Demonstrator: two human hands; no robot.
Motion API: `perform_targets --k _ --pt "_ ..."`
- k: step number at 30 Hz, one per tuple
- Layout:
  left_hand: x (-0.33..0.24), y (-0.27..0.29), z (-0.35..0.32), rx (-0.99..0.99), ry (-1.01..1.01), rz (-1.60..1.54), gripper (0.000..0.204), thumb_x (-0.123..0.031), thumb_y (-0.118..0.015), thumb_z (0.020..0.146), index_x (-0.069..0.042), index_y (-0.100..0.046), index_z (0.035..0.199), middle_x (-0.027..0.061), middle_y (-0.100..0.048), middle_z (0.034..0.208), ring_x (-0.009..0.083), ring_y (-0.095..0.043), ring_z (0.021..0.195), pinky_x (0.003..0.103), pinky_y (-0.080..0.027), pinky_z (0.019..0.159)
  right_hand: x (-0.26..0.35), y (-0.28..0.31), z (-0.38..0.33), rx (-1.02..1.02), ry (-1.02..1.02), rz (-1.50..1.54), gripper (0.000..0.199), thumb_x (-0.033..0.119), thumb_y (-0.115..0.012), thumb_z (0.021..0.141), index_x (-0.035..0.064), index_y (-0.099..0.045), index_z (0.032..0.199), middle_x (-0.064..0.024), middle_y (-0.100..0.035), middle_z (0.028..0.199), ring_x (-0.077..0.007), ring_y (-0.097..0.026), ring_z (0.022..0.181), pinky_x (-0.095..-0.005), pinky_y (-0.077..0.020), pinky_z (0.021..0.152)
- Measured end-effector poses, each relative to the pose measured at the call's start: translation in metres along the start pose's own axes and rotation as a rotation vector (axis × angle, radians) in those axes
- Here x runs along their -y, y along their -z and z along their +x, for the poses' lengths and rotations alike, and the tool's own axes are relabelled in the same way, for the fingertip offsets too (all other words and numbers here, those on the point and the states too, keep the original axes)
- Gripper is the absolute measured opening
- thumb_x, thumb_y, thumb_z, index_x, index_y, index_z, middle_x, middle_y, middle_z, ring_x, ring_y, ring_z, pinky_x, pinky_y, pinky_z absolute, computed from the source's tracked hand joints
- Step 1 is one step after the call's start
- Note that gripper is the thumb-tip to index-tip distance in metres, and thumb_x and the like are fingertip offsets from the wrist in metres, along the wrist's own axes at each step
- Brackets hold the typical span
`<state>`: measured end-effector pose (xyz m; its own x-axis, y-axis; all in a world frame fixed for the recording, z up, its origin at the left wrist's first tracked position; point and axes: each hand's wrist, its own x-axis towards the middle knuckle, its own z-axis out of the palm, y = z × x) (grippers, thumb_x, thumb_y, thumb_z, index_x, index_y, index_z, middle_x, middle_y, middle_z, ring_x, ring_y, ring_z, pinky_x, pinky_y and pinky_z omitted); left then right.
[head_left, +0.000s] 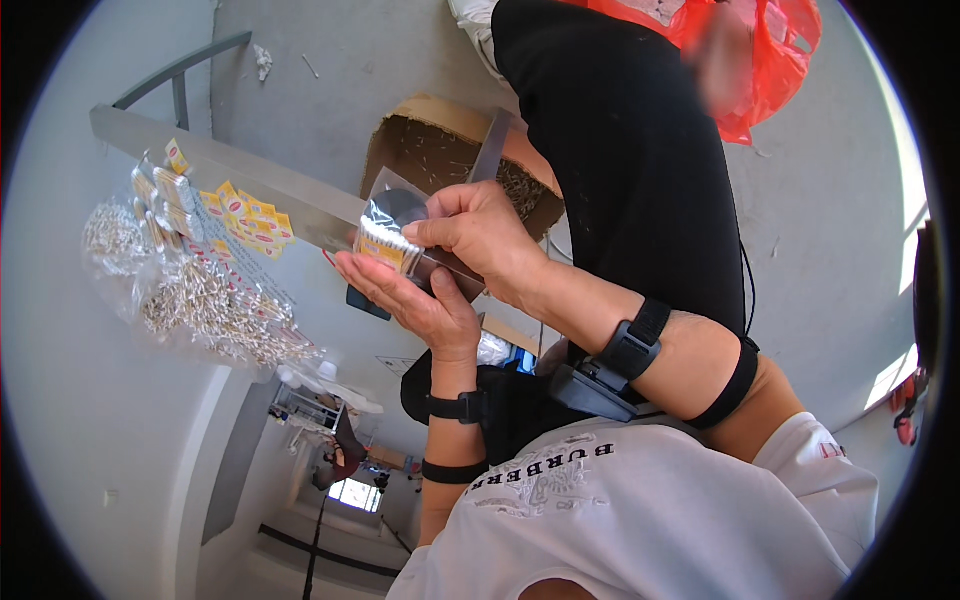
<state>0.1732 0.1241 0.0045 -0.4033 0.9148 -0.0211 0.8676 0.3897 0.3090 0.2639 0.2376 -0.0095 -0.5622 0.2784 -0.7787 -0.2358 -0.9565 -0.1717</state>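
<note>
**Both hands on a small packet**

Grey surface (60, 400) fills the 9 o'clock side. Cardboard box (440, 150) sits at 12 o'clock of the hands. Clear bags of small white pieces (215, 310) lie at 9 o'clock. Left hand (410, 295) open, palm cradling the packet (385, 240). Right hand (480, 235) pinches the packet's top edge.

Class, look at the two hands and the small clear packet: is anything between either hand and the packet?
Nothing visible. The left hand lies open under the small clear packet, and the right hand pinches its upper edge. Both touch it directly.
</note>
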Motion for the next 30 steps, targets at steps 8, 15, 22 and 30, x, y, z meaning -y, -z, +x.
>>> perform_targets --k 8,15,22,30 --pt "0.002 0.0 -0.002 0.004 0.006 0.006 0.085 -0.053 -0.041 0.099 0.003 -0.01 0.153 0.0267 -0.007 0.159 0.0438 -0.008 0.148 0.051 -0.011 0.119 -0.003 0.0 0.001 -0.002 0.084 -0.146 0.024 0.004 -0.073 0.083 0.0047 -0.056 0.066 0.0023 -0.056 0.063 -0.004 -0.05 0.059 -0.022 -0.04 0.05" --pt "0.007 -0.001 -0.001 -0.014 -0.027 0.022 0.085 -0.053 -0.042 0.099 0.004 -0.01 0.153 0.0271 -0.008 0.159 0.045 -0.009 0.147 0.053 -0.012 0.118 -0.008 -0.004 0.006 0.014 0.128 -0.123 0.018 0.008 -0.074 0.083 0.0038 -0.061 0.072 0.0026 -0.057 0.066 -0.0037 -0.049 0.059 -0.0223 -0.0409 0.052" --pt "0.005 -0.005 0.0 -0.038 -0.046 0.048 0.084 -0.052 -0.043 0.099 0.003 -0.01 0.153 0.0274 -0.01 0.158 0.0468 -0.012 0.146 0.053 -0.014 0.117 -0.007 -0.017 0.029 0.005 0.63 -0.323 0.031 0.021 -0.079 0.07 -0.0057 -0.068 0.082 -0.0126 -0.064 0.065 -0.019 -0.059 0.059 -0.0333 -0.0495 0.061" --pt "0.004 0.004 0.001 -0.087 -0.052 -0.146 0.074 -0.041 -0.046 0.101 0.004 -0.017 0.152 0.0272 -0.017 0.157 0.0434 -0.019 0.145 0.05 -0.019 0.117 -0.007 -0.019 0.025 0.018 0.501 -0.532 0.023 0.013 -0.076 0.068 -0.0052 -0.066 0.078 -0.0144 -0.064 0.066 -0.0179 -0.061 0.06 -0.0332 -0.0508 0.062"
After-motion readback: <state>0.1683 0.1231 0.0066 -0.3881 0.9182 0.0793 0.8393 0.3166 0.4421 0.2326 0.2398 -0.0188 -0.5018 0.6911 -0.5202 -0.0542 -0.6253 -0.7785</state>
